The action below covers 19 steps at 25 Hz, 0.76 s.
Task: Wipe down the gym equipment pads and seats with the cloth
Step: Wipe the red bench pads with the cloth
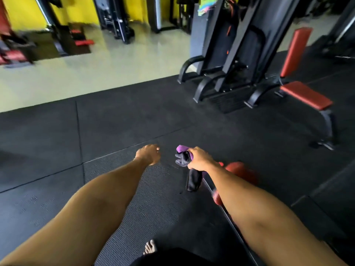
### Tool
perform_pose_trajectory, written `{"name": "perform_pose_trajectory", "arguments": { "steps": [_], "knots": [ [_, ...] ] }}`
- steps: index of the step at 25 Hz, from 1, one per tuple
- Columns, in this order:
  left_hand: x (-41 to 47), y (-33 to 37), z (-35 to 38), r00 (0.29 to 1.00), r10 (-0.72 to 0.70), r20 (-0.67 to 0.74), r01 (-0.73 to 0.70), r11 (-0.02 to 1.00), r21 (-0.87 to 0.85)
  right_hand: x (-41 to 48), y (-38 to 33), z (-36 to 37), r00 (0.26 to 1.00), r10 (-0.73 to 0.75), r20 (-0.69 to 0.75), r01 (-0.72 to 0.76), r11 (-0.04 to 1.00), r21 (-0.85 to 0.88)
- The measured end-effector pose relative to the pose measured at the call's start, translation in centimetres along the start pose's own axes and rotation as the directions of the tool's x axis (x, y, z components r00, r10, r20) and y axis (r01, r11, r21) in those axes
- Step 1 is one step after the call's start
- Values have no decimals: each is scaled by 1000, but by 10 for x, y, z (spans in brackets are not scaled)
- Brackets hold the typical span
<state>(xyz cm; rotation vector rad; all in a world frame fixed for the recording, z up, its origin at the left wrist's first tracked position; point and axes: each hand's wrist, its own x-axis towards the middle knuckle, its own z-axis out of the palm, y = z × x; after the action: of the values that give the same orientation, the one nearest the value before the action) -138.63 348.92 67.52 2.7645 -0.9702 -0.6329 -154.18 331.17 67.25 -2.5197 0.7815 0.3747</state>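
Standing on the black rubber floor (115,131), we've got the red seat (305,95) and backrest (295,50) well off to the right, probably next up for wiping. Our left grip (148,153) hangs loosely curled with nothing in it, free for steadying a pad we guess. The right grip (199,159) is bunched around the purple-and-black cloth (182,156), so it's off the floor and ready.

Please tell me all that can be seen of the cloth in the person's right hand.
The cloth is soft-looking fabric, mostly black with a purple part at the top. It is crumpled. The right hand grips its middle: a bunch sticks out in front of the hand and a black end hangs below it. Only the hand appears to touch it.
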Motion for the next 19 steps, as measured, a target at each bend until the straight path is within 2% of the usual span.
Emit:
{"name": "perform_pose_trajectory", "arguments": {
  "steps": [4,12,17,19],
  "knots": [
    [16,-94,-42,993,-90,-76,85,995,-59,56,-101,5,995,-98,-21,97,995,-40],
    [59,-238,-81,951,-285,-116,256,942,-218,172,-246,0,956,-280,85,291,941,-172],
    [124,-322,-132,917,-367,-157,323,914,-248,283,-329,-12,916,-373,148,399,884,-242],
    [157,-361,-162,883,-426,-196,375,892,-253,339,-377,-23,891,-424,160,452,853,-261]
  ]
}}
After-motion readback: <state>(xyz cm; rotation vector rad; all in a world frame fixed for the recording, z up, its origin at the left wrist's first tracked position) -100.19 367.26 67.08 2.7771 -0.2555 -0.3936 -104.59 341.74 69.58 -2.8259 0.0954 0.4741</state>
